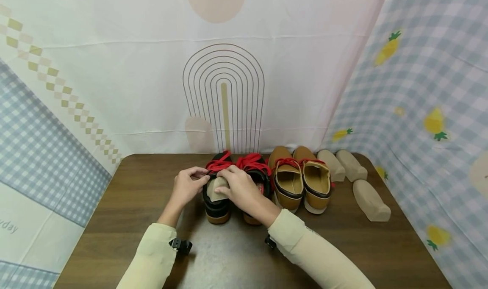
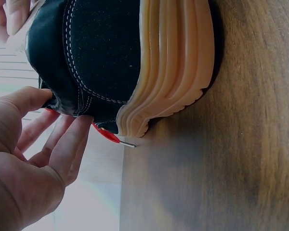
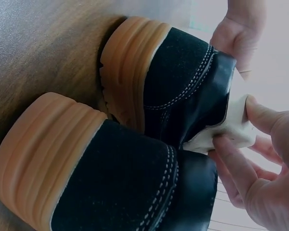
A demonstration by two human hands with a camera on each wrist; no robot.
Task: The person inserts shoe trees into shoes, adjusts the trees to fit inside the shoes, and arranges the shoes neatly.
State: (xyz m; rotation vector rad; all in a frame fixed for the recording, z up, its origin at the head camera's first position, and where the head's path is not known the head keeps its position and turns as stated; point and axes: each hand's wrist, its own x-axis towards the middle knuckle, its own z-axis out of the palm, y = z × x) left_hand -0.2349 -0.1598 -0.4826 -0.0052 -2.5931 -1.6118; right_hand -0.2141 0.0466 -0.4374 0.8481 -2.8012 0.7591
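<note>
Your right hand (image 1: 242,188) pinched beige insert (image 1: 214,191), partly inside leftmost black shoe (image 1: 217,211), long axis roughly along shoe, toe ahead of grip; your left hand (image 1: 187,184) pinched collar (image 2: 55,72).

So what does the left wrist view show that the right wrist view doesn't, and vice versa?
Left wrist only: a red lace with a metal tip.
Right wrist only: the right black shoe.
Both: the left black shoe, the pale insert (just a sliver in left wrist), wooden tabletop, left hand and right hand.
</note>
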